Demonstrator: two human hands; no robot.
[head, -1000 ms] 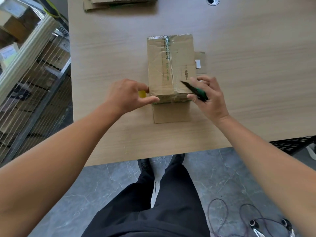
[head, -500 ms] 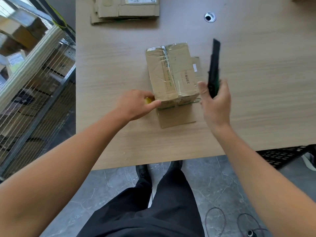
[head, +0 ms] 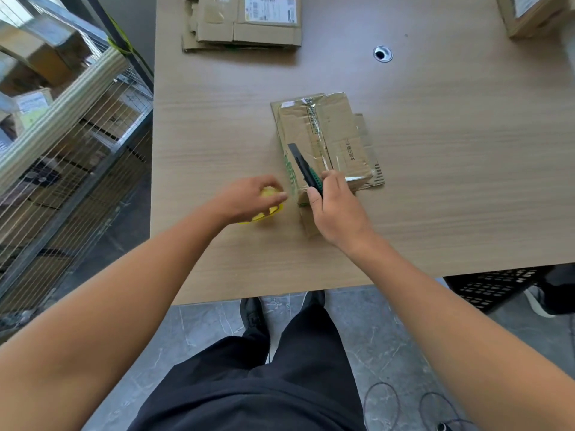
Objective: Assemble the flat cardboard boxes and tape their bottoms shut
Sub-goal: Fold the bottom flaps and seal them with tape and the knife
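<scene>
Head view: left hand curls over a yellow tape roll on the worktop. Right hand grips a dark cutter, angled across the taped cardboard box. The box lies just beyond the right hand, right of the left.

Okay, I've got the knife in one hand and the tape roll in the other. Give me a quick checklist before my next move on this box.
1. The knife is gripped firmly by the right hand: ok.
2. The left hand is clear of the knife: ok, it holds the yellow tape roll beside the box.
3. The tape strip runs along the box's upward seam: ok.
4. The tape strip is cut free from the roll: cannot tell.
5. The box rests on the table: ok.
6. More flat boxes wait at the far edge: ok.
</scene>
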